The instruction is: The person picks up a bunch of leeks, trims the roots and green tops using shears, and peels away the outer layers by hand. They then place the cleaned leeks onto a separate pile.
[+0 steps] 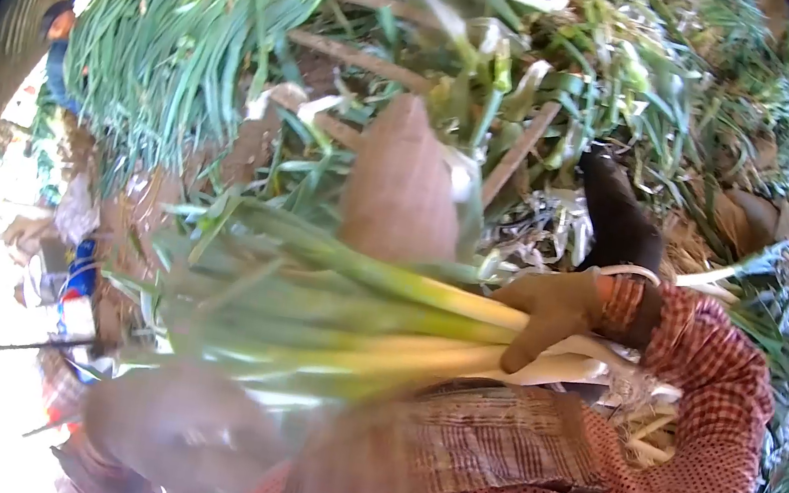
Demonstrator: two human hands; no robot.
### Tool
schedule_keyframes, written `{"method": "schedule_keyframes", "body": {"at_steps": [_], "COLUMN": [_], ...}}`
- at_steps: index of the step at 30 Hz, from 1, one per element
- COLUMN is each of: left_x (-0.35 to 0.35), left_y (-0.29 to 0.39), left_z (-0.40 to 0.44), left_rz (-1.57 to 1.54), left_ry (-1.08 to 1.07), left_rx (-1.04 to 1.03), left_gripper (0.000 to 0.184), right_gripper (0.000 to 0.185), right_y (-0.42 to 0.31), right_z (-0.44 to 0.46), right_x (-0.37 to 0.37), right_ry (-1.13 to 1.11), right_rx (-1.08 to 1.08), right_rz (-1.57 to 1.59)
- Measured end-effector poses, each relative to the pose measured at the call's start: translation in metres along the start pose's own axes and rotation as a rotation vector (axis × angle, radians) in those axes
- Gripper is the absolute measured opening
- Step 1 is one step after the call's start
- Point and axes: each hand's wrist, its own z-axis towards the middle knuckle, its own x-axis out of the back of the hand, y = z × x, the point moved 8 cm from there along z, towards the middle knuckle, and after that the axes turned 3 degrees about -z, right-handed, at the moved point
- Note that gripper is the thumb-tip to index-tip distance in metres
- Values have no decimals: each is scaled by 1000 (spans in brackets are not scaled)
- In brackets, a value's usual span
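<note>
My right hand [551, 314], in a brown glove, is wrapped round the pale stems of a bunch of leeks [463, 332]. The bunch lies sideways in front of my body, white ends at the right, blurred green leaves stretching left. My left hand [187, 429] is a greyish smear at the lower left, below the leaves. Its fingers cannot be made out, nor whether it touches anything.
Green leek leaves [186, 46] are heaped at the upper left, with more loose leaves [640, 79] at the upper right. Wooden sticks [519, 153] lie among them. A dark boot-like shape [620, 218] stands beyond my right hand. Blue-and-red objects [80, 278] are at the left.
</note>
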Motion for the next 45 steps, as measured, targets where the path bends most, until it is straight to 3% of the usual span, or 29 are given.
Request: {"method": "schedule_keyframes", "body": {"at_steps": [1, 4, 11, 14, 15, 19, 21, 24, 25, 28, 30, 31, 34, 36, 38, 41, 44, 45], "left_x": [-17, -32, 58, 101, 114, 144, 141, 124, 118, 115, 123, 126, 129, 138, 145, 155, 139, 136], "left_y": [-22, -70, -102, -100, -99, -110, -128, -165, -177, -177, -123, -96, -21, -11, -10, -29, -36, -27], "left_z": [-17, -47, -46, -16, -2, 75, 114, 163, 173, 190, 208, 220, 277, 335, 382, 430, 453, 435], "left_rz": [-138, -246, 7, 111, 132, 165, 156, 134, 136, 288, 361, 339, 805, 902, 1088, 1142, 1218, 1122], "left_ry": [-108, -43, 638, 830, 870, 920, 908, 896, 909, 1043, 1068, 1066, 938, 809, 844, 677, 345, 467], "left_rx": [137, 323, 434, 359, 325, 169, 100, 30, 14, -3, -79, -147, -476, -474, -470, -314, -447, -743], "left_gripper": [31, 30, 26, 25, 24, 23, 22, 20, 20, 18, 15, 15, 23, 35, 42, 36, 29, 16], "right_gripper": [78, 82, 64, 54, 46, 59, 63, 87, 97, 90, 87, 87, 89, 92, 95, 97, 98, 100], "right_y": [12, 7, -22, -31, -45, -59, -58, -19, 7, 74, 88, 103, 122, 102, 97, 113, 106, 107], "right_z": [8, 24, -2, -31, -46, -90, -104, -101, -92, -74, -73, -68, -70, -75, -75, -77, -85, -84], "right_x": [1, -4, -15, -20, -17, -22, -13, 8, 17, 38, 44, 45, 45, 50, 51, 53, 56, 58], "right_ry": [-81, -253, -161, -34, 245, 659, 856, 774, 790, 756, 738, 767, 746, 717, 710, 717, 667, 683], "right_rx": [-35, 40, -22, 183, 518, 748, 783, 757, 750, 365, 332, 348, 288, 457, 560, 603, 701, 620], "right_rz": [116, 515, 140, -78, -333, -551, -438, 134, 132, 649, 1086, 1097, 1037, 1012, 942, 870, 1036, 1018]}}
